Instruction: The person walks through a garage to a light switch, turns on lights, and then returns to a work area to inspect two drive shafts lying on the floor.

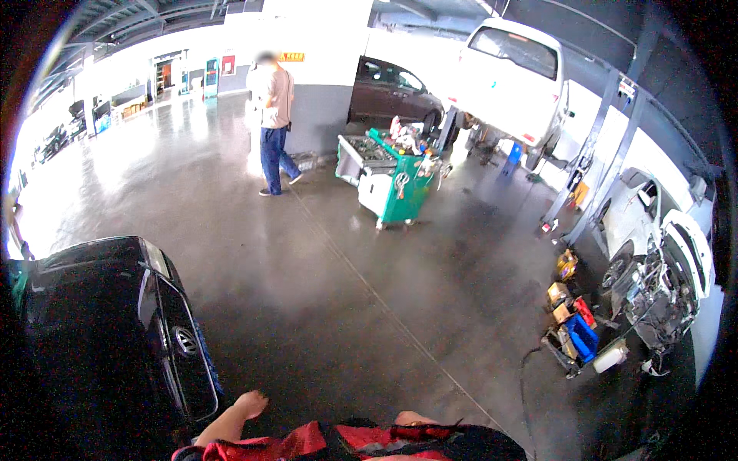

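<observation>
Low in the view, my left hand (250,403) hangs beside the front of a black car (84,323); its fingers are too small and shadowed to tell whether they hold anything. My right hand (411,419) is mostly hidden behind my red and black clothing (300,442) at the lower edge. Ahead, a green and white wheeled tool cart (407,196) bears tools and small items.
A person (274,100) stands left of the cart near a pillar. A white vehicle (515,100) is raised on a lift (584,161); a dark car (392,92) is behind. At right, a front-dismantled car (634,223) has boxes, a blue bin (582,336) and a hose beside it.
</observation>
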Demonstrator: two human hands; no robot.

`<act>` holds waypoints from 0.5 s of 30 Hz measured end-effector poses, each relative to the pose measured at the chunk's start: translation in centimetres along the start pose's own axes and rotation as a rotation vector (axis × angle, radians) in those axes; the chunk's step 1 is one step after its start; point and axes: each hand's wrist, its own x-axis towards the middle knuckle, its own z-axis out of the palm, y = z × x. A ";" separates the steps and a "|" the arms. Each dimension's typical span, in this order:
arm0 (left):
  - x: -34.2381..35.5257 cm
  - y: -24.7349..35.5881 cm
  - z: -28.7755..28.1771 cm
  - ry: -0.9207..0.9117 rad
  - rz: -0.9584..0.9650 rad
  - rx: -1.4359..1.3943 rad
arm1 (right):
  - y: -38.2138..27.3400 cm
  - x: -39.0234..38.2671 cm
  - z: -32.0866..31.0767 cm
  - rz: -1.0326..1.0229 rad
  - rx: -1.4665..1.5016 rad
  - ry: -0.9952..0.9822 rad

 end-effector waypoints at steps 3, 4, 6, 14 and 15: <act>5.0 2.4 -8.7 0.090 -0.283 -0.477 | 0.8 4.4 -2.7 0.179 0.176 -0.034; 6.4 2.6 -10.7 0.038 -0.338 -0.474 | 1.8 6.0 -3.8 0.192 0.185 -0.038; 9.5 1.8 -13.2 0.104 -0.274 -0.391 | 5.0 9.5 -6.6 0.206 0.178 -0.057; 10.8 -11.5 -7.7 -0.186 0.166 0.435 | 19.1 24.8 -24.6 0.126 -0.114 -0.146; 10.5 -12.3 -7.4 -0.034 0.393 0.328 | 20.1 27.3 -28.0 0.147 -0.195 -0.186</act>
